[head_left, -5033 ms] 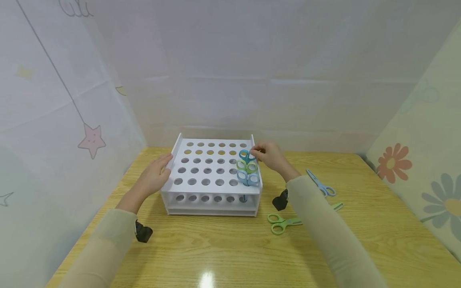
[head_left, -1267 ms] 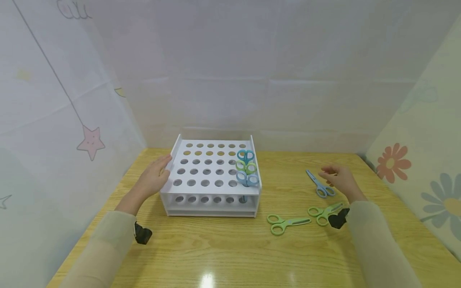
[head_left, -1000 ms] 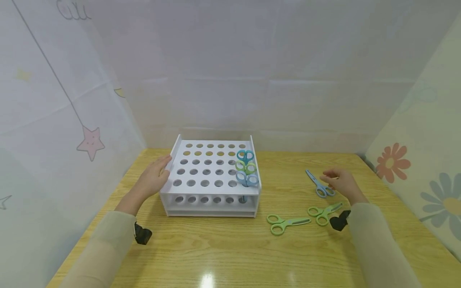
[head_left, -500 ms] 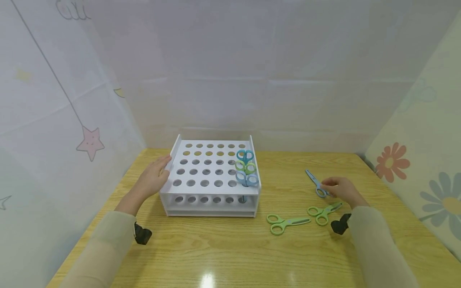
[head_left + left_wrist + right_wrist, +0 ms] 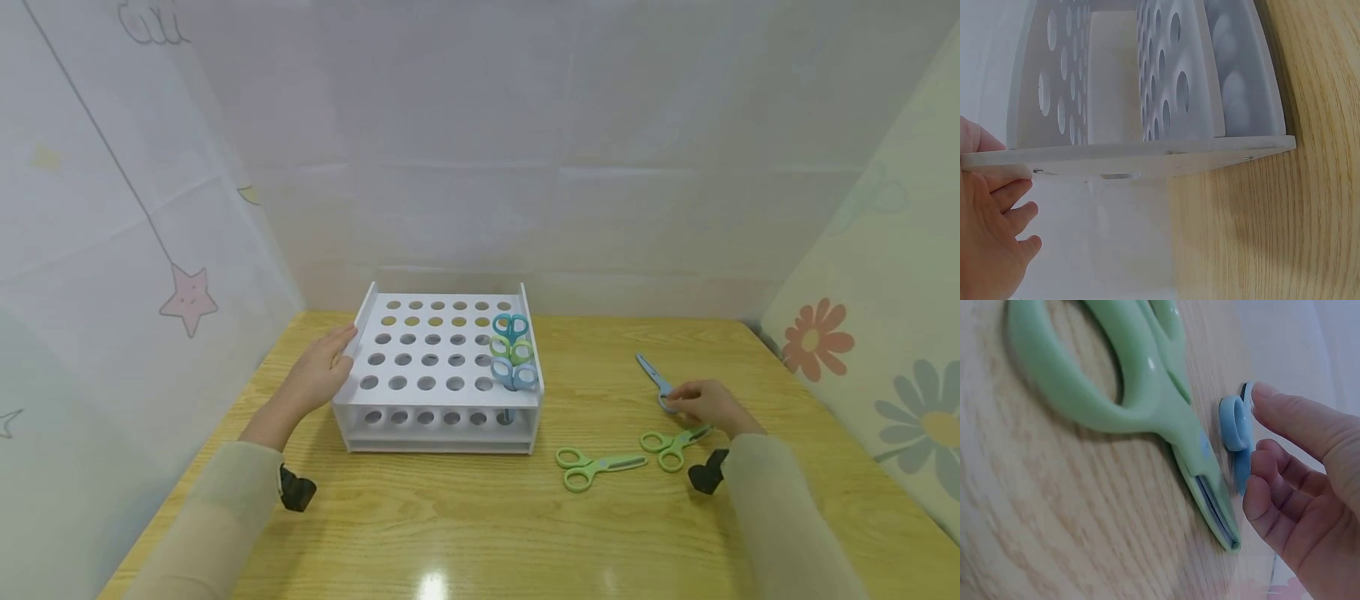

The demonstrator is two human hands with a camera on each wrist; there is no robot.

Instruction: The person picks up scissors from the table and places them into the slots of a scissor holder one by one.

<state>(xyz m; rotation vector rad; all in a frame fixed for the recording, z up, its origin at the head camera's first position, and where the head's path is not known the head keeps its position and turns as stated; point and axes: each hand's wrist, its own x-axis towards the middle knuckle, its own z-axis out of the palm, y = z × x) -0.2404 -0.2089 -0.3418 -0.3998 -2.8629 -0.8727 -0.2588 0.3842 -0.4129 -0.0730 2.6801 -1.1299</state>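
Observation:
My left hand [image 5: 317, 371] holds the left side panel of a white rack [image 5: 442, 394] with rows of round holes. In the left wrist view, the panel's edge passes between the thumb and the curled fingers [image 5: 1019, 215]. Light blue scissors [image 5: 652, 374] lie on the table to the right, blades pointing away and left. My right hand [image 5: 708, 402] pinches their handle, its fingers covering one loop. The right wrist view shows thumb and curled fingertips around the blue handle [image 5: 1233, 425]. Closer in, green scissors [image 5: 677, 447] lie just below that hand.
Three scissors stand in the rack's right column: teal [image 5: 511, 326], green [image 5: 512, 348] and light blue [image 5: 514, 373], handles up. Another green pair [image 5: 596, 467] lies on the wooden table [image 5: 450, 533]. Cloth walls [image 5: 465, 167] surround the table's back and sides.
My right hand has gone from the teal scissors in the rack to the light blue scissors on the table, then lowered onto their handle. The left hand stays on the rack.

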